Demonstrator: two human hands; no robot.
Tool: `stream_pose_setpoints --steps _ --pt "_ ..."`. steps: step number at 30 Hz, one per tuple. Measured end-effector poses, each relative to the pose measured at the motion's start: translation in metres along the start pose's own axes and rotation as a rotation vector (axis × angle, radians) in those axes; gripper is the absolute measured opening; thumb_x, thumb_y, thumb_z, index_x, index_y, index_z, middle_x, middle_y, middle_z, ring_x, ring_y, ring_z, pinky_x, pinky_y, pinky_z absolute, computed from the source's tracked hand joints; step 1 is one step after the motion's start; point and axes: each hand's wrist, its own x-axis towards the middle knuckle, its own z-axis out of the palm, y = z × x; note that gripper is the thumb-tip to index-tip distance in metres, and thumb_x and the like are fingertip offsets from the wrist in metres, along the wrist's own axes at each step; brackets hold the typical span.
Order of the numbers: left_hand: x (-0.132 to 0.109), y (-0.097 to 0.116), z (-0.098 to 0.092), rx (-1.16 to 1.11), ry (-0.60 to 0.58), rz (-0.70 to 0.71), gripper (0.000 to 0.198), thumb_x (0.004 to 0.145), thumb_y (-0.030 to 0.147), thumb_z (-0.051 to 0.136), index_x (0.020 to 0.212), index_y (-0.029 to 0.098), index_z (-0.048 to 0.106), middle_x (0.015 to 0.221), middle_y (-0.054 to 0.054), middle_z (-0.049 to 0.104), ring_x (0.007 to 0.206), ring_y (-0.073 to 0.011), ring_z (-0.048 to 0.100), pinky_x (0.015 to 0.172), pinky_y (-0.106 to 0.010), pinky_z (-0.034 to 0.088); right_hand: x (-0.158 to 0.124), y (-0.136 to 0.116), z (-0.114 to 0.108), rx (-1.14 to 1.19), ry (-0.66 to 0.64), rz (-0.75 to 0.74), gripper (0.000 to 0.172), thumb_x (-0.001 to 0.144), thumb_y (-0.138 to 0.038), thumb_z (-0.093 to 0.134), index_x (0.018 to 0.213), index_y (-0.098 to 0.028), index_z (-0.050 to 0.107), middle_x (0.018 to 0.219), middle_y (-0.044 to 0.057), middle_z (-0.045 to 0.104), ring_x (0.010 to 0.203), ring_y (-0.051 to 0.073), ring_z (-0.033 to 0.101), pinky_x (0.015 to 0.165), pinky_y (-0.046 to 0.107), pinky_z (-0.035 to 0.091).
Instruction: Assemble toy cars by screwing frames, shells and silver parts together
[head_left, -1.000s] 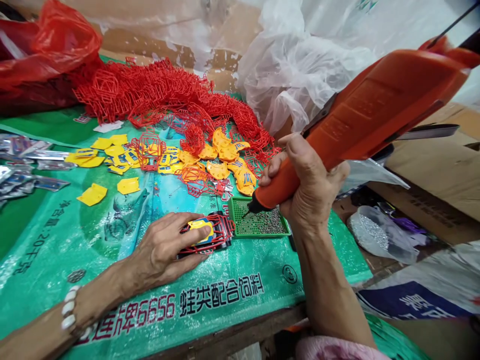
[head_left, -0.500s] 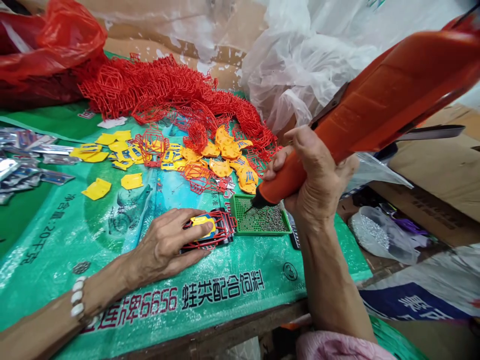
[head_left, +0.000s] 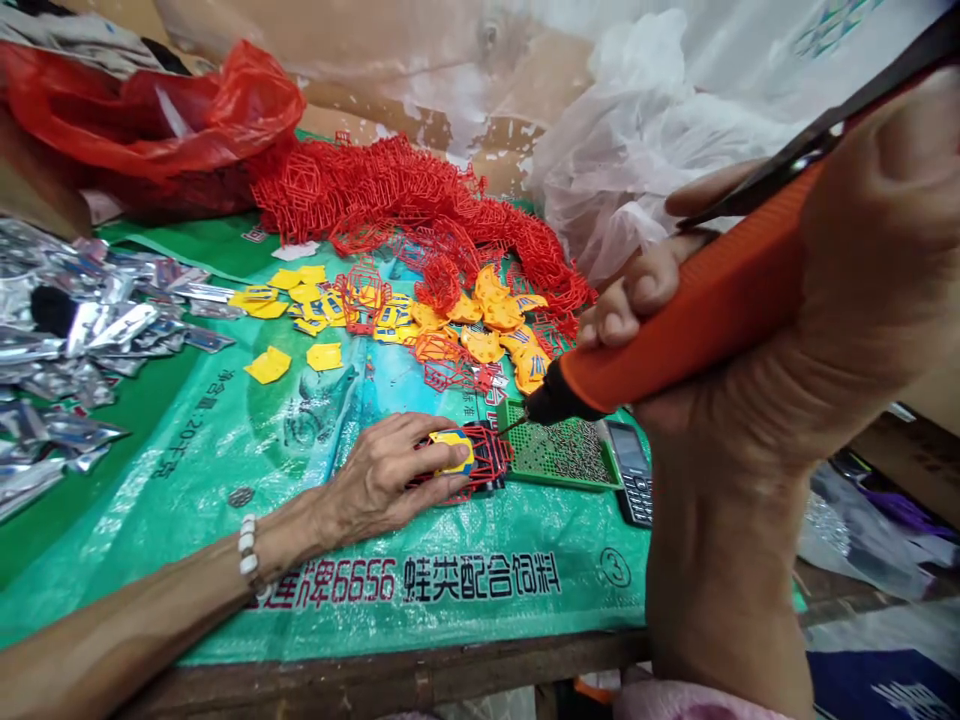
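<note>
My left hand [head_left: 386, 475] is closed around a small toy car [head_left: 491, 455] with a red cage frame and a yellow top panel. Its fingertips press on the yellow panel while the car lies on the green sheet. An orange electric screwdriver [head_left: 720, 300] is gripped in my right hand [head_left: 847, 290], tilted down to the left. The bit's tip is over the near-left edge of a green mesh tray [head_left: 551, 482], close to the car's right end; whether it touches the car I cannot tell. Many small screws [head_left: 581, 450] lie in the tray.
Behind the hands lie a long heap of red plastic frames [head_left: 390, 190], orange shells [head_left: 499, 300] and yellow panels [head_left: 268, 365]. Silver packets [head_left: 97, 320] cover the left side. A keypad phone [head_left: 631, 470] sits right of the tray. Clear plastic bags [head_left: 645, 140] bunch up at the back.
My right hand has brought the screwdriver's bit from above the tray's screws toward the car's right end. My left hand stays on the car. The view has shifted left.
</note>
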Motion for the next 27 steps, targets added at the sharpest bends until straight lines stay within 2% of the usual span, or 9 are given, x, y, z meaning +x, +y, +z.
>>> stream_pose_setpoints --steps 4,7,13,18,21,27 --pt "0.003 0.005 -0.002 -0.066 -0.002 -0.081 0.019 0.097 0.029 0.054 0.102 0.015 0.065 0.114 -0.015 0.066 0.097 -0.0222 0.067 0.077 -0.036 0.057 -0.007 -0.004 0.007 -0.018 0.021 0.082 0.043 0.079 -0.061 0.06 0.065 -0.02 0.062 0.044 -0.003 0.048 0.036 0.013 0.047 0.032 0.028 0.04" --pt "0.006 0.007 -0.004 -0.122 -0.021 -0.125 0.018 0.097 0.03 0.055 0.104 0.016 0.065 0.109 -0.01 0.069 0.095 -0.0194 0.067 0.078 -0.033 0.056 -0.01 -0.005 0.008 -0.004 0.004 0.117 0.038 0.08 -0.057 0.063 0.067 -0.021 0.062 0.044 -0.004 0.049 0.036 0.013 0.049 0.034 0.027 0.043" --pt "0.007 0.011 -0.007 -0.139 -0.053 -0.194 0.023 0.097 0.034 0.054 0.108 0.015 0.062 0.105 -0.009 0.07 0.092 -0.0192 0.067 0.08 -0.035 0.055 -0.012 -0.005 0.01 0.025 0.031 0.106 0.049 0.08 -0.069 0.054 0.067 -0.022 0.063 0.048 -0.002 0.053 0.04 0.014 0.053 0.032 0.029 0.046" --pt "0.008 0.01 -0.006 -0.137 -0.071 -0.174 0.021 0.097 0.034 0.054 0.103 0.016 0.062 0.106 -0.009 0.07 0.09 -0.0184 0.067 0.078 -0.034 0.054 -0.013 0.002 0.015 0.109 0.039 0.042 0.057 0.08 -0.072 0.051 0.066 -0.019 0.065 0.044 -0.002 0.051 0.04 0.013 0.051 0.038 0.03 0.054" --pt "0.009 0.009 -0.005 -0.144 -0.04 -0.142 0.018 0.096 0.032 0.056 0.1 0.015 0.062 0.104 -0.009 0.07 0.087 -0.0182 0.067 0.074 -0.032 0.053 -0.014 0.005 0.016 0.106 0.04 0.007 0.057 0.081 -0.071 0.05 0.066 -0.019 0.066 0.046 -0.003 0.049 0.04 0.012 0.051 0.042 0.031 0.058" --pt "0.006 0.006 -0.003 -0.18 -0.021 -0.151 0.017 0.094 0.03 0.06 0.098 0.013 0.061 0.101 -0.01 0.068 0.088 -0.0189 0.066 0.075 -0.033 0.054 -0.014 0.006 0.016 0.089 0.017 0.003 0.054 0.082 -0.068 0.05 0.068 -0.019 0.067 0.049 -0.002 0.051 0.042 0.013 0.054 0.043 0.031 0.057"
